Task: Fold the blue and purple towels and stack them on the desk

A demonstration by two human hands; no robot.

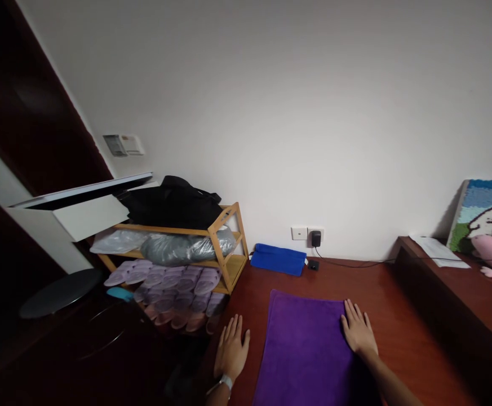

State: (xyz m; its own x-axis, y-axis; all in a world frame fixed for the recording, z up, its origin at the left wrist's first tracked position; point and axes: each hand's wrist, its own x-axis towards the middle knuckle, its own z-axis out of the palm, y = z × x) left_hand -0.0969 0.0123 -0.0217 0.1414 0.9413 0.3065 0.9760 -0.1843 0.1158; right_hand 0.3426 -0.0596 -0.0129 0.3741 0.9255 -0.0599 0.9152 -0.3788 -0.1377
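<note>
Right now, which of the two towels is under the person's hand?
The purple towel, spread flat nearest the camera; the right hand rests on its far right corner. The blue towel lies folded by the wall, untouched. The left hand rests on the wooden surface.

A towel [305, 349] lies spread on the worktop [398, 338], the left hand [231, 352] flat just left of it, the right hand [358, 332] on its right edge. Behind lies a folded cloth [278, 259]; a shelf rack [224, 248] stands left.
</note>
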